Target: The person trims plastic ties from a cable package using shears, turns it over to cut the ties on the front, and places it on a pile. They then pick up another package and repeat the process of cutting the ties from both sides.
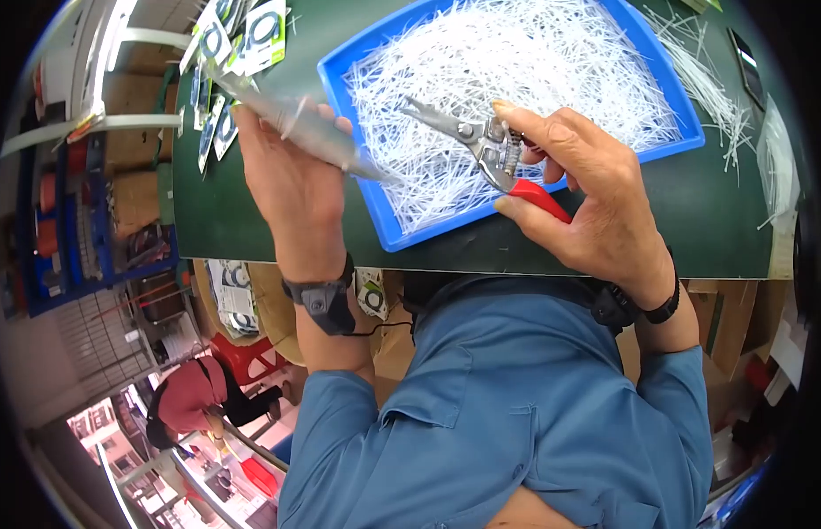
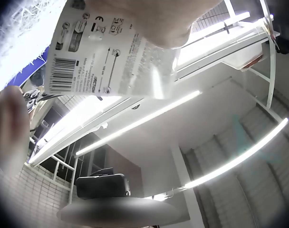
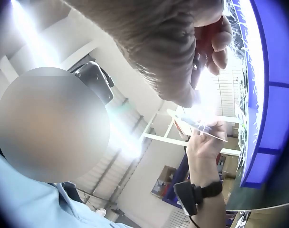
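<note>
My right hand (image 1: 596,176) holds a pair of pruning shears (image 1: 494,145) over the blue tray, red handle in the palm and blades pointing left with their tips slightly apart. A spring shows between the handles. In my left hand (image 1: 300,198) I grip a flat retail pack (image 1: 318,132), tilted nearly edge-on and blurred in the head view. The left wrist view shows the back of the pack (image 2: 92,54), with a barcode, a CE mark and a drawing of a cable. The pack's lower end overlaps the left rim of the tray. My left fingertips are partly hidden behind it.
A blue tray (image 1: 393,236) full of white plastic strips (image 1: 516,62) lies on the green table (image 1: 234,212). More packs (image 1: 261,35) lie at the back left. Loose white strips (image 1: 701,79) and a phone (image 1: 747,66) are at right. Another person (image 1: 194,397) bends over at lower left.
</note>
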Tool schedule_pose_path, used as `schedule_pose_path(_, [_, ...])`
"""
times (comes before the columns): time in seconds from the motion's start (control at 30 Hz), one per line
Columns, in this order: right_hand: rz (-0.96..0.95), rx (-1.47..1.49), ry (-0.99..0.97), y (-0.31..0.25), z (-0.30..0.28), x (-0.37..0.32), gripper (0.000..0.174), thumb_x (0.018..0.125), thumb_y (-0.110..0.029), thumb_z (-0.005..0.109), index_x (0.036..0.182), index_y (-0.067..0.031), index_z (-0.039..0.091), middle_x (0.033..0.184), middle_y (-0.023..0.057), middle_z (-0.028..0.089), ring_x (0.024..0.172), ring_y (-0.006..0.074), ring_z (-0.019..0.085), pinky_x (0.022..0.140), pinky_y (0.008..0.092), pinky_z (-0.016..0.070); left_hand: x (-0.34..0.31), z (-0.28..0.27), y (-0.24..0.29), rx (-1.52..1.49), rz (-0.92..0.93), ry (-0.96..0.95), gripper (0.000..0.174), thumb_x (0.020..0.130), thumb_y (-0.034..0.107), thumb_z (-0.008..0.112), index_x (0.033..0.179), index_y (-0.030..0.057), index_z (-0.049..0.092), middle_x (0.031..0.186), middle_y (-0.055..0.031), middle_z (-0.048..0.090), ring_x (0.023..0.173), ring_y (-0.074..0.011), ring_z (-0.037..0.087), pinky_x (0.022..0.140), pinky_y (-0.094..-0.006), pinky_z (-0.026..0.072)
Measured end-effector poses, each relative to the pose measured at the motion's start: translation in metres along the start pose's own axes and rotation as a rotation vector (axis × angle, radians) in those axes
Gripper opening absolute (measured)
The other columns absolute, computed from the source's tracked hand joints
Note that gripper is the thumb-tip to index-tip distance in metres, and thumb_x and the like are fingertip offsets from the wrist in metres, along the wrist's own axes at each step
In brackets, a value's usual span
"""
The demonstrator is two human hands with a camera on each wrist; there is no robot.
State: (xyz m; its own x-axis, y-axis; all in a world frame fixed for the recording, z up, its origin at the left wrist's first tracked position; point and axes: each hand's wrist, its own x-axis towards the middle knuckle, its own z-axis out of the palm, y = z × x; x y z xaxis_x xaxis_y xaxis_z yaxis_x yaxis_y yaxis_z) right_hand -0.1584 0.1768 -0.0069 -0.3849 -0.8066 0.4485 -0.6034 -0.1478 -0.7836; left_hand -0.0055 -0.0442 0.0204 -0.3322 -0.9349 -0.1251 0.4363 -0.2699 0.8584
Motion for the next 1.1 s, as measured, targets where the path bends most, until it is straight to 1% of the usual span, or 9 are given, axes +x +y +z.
schedule_pose_path(0.1, [-0.013,-0.023,-0.101,-0.008,0.007,0.000,0.075,0.071,-0.002,0.087,0.143,-0.0087,0.065,0.092,0.0082,0.064,0.073,0.0177,0.059,0.066,0.0317,0.0510,0.043,-0.052,-0.017,-0.492,-0.288,-0.979,0.053,0.117,0.045,0.033,0.092,0.0085,0.063,0.082,-0.0014,0.057,0.082,-0.0185,0.053,0.087,-0.0376,0.0450])
schedule_pose_path(0.2, [-0.056,-0.091,-0.210,-0.015,0.014,0.002,0.064,0.076,-0.013,0.086,0.137,-0.0118,0.066,0.087,0.0101,0.058,0.078,0.0291,0.062,0.067,0.0410,0.0521,0.037,-0.038,-0.020,-0.480,-0.224,-0.907,0.056,0.117,0.046,0.029,0.083,0.0112,0.057,0.074,0.0000,0.046,0.076,-0.0159,0.043,0.080,-0.0346,0.0403])
schedule_pose_path(0.23, [-0.053,-0.092,-0.212,-0.016,0.015,0.003,0.064,0.076,-0.013,0.086,0.137,-0.0118,0.066,0.087,0.0101,0.058,0.078,0.0291,0.062,0.067,0.0410,0.0521,0.036,-0.033,-0.020,-0.473,-0.198,-0.877,0.058,0.117,0.046,0.027,0.078,0.0126,0.054,0.071,0.0008,0.040,0.073,-0.0146,0.038,0.077,-0.0331,0.0379])
schedule_pose_path(0.33, [-0.077,-0.119,-0.273,-0.016,0.019,0.005,0.076,0.071,-0.003,0.086,0.142,-0.0119,0.064,0.090,0.0109,0.061,0.077,0.0273,0.063,0.068,0.0378,0.0523,0.038,-0.026,-0.016,-0.468,-0.217,-0.949,0.056,0.116,0.043,0.031,0.073,0.0133,0.050,0.070,0.0009,0.041,0.071,-0.0143,0.039,0.077,-0.0330,0.0384])
schedule_pose_path(0.53, [-0.052,-0.083,-0.296,-0.016,0.024,0.007,0.075,0.071,-0.004,0.085,0.142,-0.0120,0.064,0.089,0.0108,0.060,0.076,0.0279,0.062,0.067,0.0384,0.0515,0.040,-0.021,-0.014,-0.477,-0.198,-1.020,0.055,0.116,0.041,0.032,0.071,0.0140,0.049,0.069,0.0011,0.041,0.070,-0.0143,0.039,0.078,-0.0336,0.0393])
schedule_pose_path(0.63, [-0.019,-0.035,-0.324,-0.017,0.023,0.007,0.074,0.072,-0.004,0.085,0.142,-0.0117,0.064,0.089,0.0111,0.060,0.076,0.0282,0.062,0.067,0.0387,0.0513,0.052,-0.026,-0.011,-0.397,-0.091,-1.132,0.069,0.115,0.056,0.017,0.078,0.0140,0.057,0.073,-0.0002,0.047,0.074,-0.0161,0.044,0.080,-0.0367,0.0410])
schedule_pose_path(0.9, [-0.026,-0.066,-0.350,-0.012,0.021,0.007,0.071,0.073,-0.007,0.085,0.142,-0.0101,0.065,0.087,0.0104,0.060,0.073,0.0251,0.061,0.066,0.0378,0.0509,0.082,-0.016,-0.002,-0.152,0.039,-1.540,0.067,0.114,0.051,0.015,0.081,0.0137,0.061,0.076,-0.0006,0.053,0.076,-0.0158,0.047,0.082,-0.0367,0.0421])
schedule_pose_path(1.03, [0.036,0.096,-0.397,-0.004,0.020,0.006,0.069,0.074,-0.008,0.086,0.141,-0.0097,0.067,0.084,0.0087,0.058,0.068,0.0215,0.058,0.064,0.0362,0.0493,0.088,-0.008,0.002,-0.038,0.074,-1.700,0.069,0.113,0.052,0.013,0.083,0.0138,0.062,0.079,-0.0009,0.055,0.078,-0.0166,0.049,0.084,-0.0377,0.0436])
schedule_pose_path(1.1, [0.040,0.119,-0.398,-0.002,0.020,0.006,0.067,0.076,-0.008,0.085,0.140,-0.0095,0.068,0.083,0.0080,0.057,0.065,0.0196,0.056,0.062,0.0353,0.0482,0.087,-0.007,0.001,-0.049,0.039,-1.696,0.070,0.113,0.053,0.013,0.083,0.0139,0.062,0.079,-0.0009,0.055,0.077,-0.0167,0.049,0.084,-0.0378,0.0438])
